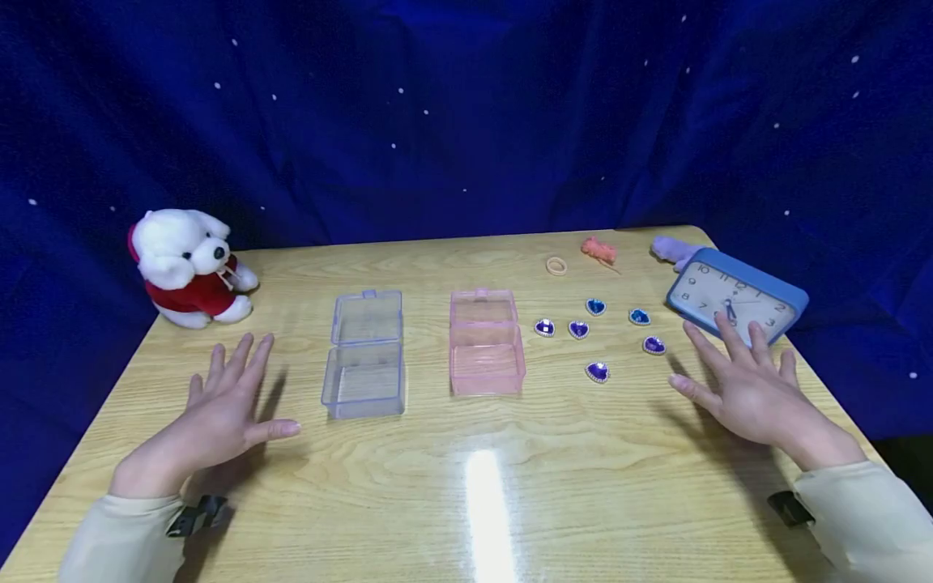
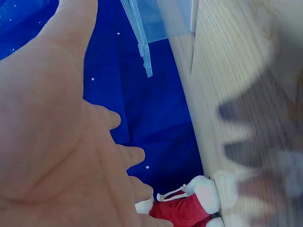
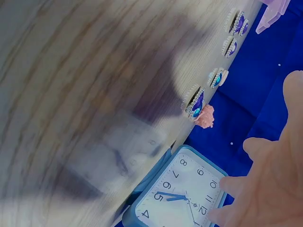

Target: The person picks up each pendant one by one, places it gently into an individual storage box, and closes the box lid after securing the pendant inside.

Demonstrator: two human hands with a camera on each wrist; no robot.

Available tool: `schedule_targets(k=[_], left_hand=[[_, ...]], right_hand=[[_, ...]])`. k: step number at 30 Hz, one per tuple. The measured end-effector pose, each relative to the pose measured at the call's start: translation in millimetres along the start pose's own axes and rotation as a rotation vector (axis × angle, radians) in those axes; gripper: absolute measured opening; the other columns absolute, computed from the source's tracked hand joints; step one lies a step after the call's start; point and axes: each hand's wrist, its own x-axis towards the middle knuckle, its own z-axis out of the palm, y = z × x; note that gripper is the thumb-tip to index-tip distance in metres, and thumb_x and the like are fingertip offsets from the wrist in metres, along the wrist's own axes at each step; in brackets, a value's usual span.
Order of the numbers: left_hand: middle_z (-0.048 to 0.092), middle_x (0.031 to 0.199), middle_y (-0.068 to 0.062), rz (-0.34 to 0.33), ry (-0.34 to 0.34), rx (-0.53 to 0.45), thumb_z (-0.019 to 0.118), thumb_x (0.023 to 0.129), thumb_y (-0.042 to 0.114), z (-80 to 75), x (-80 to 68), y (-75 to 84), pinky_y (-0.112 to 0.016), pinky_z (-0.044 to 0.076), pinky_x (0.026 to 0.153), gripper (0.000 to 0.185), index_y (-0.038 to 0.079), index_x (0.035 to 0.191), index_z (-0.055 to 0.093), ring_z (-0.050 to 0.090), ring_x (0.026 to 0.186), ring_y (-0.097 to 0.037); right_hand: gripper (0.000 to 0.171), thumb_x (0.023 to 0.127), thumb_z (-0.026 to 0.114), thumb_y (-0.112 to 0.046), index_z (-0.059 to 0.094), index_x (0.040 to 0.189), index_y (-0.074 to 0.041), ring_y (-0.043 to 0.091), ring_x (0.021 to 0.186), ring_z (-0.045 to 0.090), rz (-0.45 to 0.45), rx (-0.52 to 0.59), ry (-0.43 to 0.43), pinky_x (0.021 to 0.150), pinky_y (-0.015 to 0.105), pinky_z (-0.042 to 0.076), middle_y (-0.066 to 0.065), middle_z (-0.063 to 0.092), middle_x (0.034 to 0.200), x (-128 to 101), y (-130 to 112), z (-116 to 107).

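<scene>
Cream-coloured sleeves (image 1: 120, 542) are seen nearest the camera; beyond them the left hand (image 1: 219, 413) and the right hand (image 1: 754, 397) are held palm-down, fingers spread, with nothing gripped by either. Just beside the left hand, a hinged box of clear bluish plastic (image 1: 364, 409) is set on the pale wood-grained table (image 1: 408, 502), its lid laid open; it would likely be light, stiff and slippery, best held by its side walls. Behind the right fingertips, a blue-framed rectangular clock (image 1: 717, 287) is placed; whether it is touched cannot be told. Its frame edges should be grasped, the face being perhaps fragile. Near that hand, a purple heart-shaped gem with a beaded rim (image 1: 653, 346), probably hard and light, could be pinched by that rim.
</scene>
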Motion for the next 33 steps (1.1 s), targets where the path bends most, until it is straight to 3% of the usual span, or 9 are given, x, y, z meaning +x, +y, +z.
schedule_targets(k=[7,12,16,19,21,28,33], left_hand=[[-0.005,0.159,-0.033,0.031,-0.001,-0.035,0.071,0.086,0.054,-0.4,1.6,1.6,-0.081,-0.001,0.097,0.115,0.007,0.159,-0.005,-0.015,0.138,-0.059],[0.012,0.157,-0.034,0.108,0.031,-0.157,0.064,0.096,0.043,-2.9,5.7,6.8,-0.072,0.013,0.106,0.094,-0.002,0.157,0.009,0.008,0.141,-0.057],[0.033,0.152,-0.029,0.087,0.037,-0.280,0.057,0.101,0.039,-2.7,10.4,20.5,-0.063,0.033,0.104,0.076,-0.004,0.155,0.023,0.034,0.136,-0.048],[0.047,0.145,-0.024,0.032,0.045,-0.364,0.055,0.102,0.038,0.5,14.5,32.3,-0.054,0.045,0.096,0.068,-0.004,0.151,0.033,0.049,0.127,-0.042],[0.054,0.139,-0.021,-0.006,0.060,-0.408,0.055,0.103,0.037,3.5,17.4,38.3,-0.047,0.051,0.088,0.063,-0.003,0.149,0.040,0.057,0.119,-0.037],[0.061,0.130,-0.020,-0.107,0.050,-0.521,0.058,0.102,0.028,16.5,23.1,47.1,-0.030,0.051,0.071,0.056,-0.003,0.146,0.044,0.064,0.101,-0.024],[0.059,0.131,-0.024,-0.110,0.049,-0.548,0.059,0.100,0.020,23.0,22.8,48.1,-0.028,0.050,0.066,0.056,-0.005,0.147,0.041,0.066,0.101,-0.027]], right_hand=[[0.081,0.100,0.039,-0.062,0.002,0.161,-0.023,0.059,0.137,-0.018,-0.008,-0.011,-0.004,0.096,0.079,-0.012,0.030,-0.008,0.159,4,-3,-1],[0.081,0.099,0.045,-0.060,0.014,0.161,-0.018,0.060,0.139,-0.008,-0.059,-0.013,0.058,0.098,0.081,0.000,0.030,0.005,0.160,12,-13,-7],[0.072,0.096,0.061,-0.049,0.041,0.150,-0.007,0.058,0.136,0.022,-0.173,-0.010,0.174,0.103,0.073,0.020,0.030,0.034,0.150,27,-28,-13],[0.053,0.093,0.071,-0.030,0.058,0.135,0.000,0.050,0.122,0.048,-0.306,0.005,0.265,0.100,0.063,0.036,0.027,0.055,0.133,45,-42,-17],[0.043,0.090,0.074,-0.018,0.063,0.127,0.003,0.044,0.113,0.058,-0.375,0.018,0.286,0.095,0.058,0.043,0.026,0.063,0.122,58,-53,-18],[0.036,0.089,0.074,-0.009,0.067,0.122,0.004,0.040,0.110,0.062,-0.435,0.006,0.148,0.094,0.054,0.046,0.022,0.066,0.119,102,-93,-12],[0.038,0.087,0.075,-0.004,0.066,0.123,0.006,0.039,0.112,0.061,-0.491,0.018,0.067,0.096,0.051,0.046,0.022,0.065,0.120,127,-111,-1]])
